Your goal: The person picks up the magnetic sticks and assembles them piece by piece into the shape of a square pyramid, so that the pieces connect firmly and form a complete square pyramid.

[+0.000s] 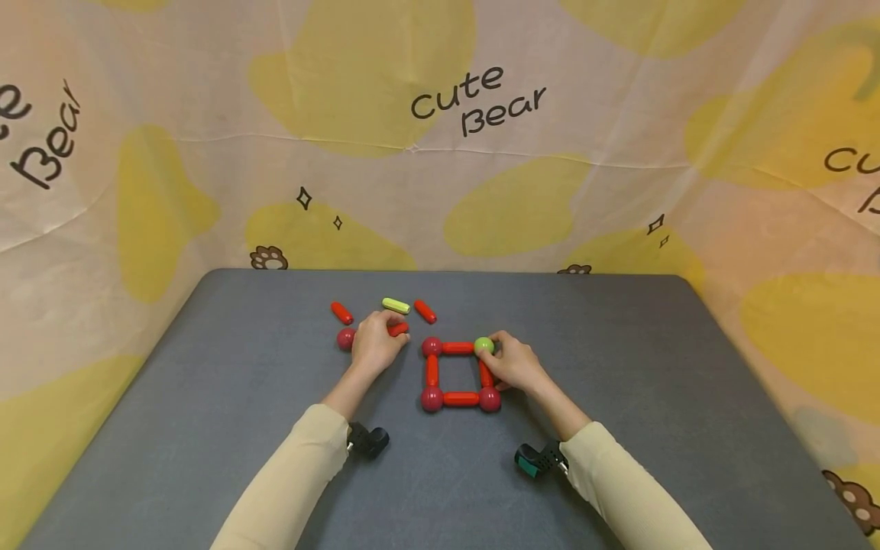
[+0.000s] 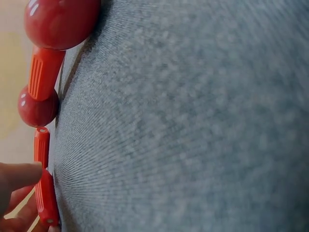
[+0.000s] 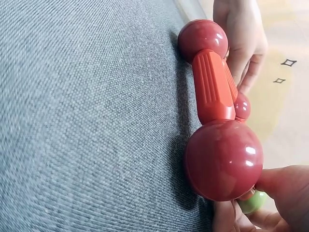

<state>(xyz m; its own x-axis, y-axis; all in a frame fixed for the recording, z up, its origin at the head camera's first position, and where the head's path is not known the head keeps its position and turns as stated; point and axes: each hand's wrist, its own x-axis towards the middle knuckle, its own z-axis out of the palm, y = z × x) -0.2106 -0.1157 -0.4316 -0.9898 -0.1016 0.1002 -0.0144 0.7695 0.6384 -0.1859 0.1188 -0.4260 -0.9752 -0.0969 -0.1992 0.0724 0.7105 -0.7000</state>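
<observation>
A square of red rods and balls (image 1: 460,398) lies on the grey table (image 1: 619,428), with a green ball (image 1: 484,345) at its far right corner. My right hand (image 1: 514,365) rests on the square's right side, fingers curled round the green ball (image 3: 253,201). The near red ball (image 3: 223,159) and a red rod (image 3: 215,87) fill the right wrist view. My left hand (image 1: 374,341), left of the square, pinches a loose red rod (image 1: 397,329); the left wrist view shows that rod (image 2: 47,198) against my fingertips (image 2: 17,176).
Loose pieces lie behind the left hand: a red ball (image 1: 345,338), two red rods (image 1: 341,312) (image 1: 425,311) and a yellow-green rod (image 1: 396,305). A printed cloth backdrop (image 1: 440,153) rises behind and beside the table.
</observation>
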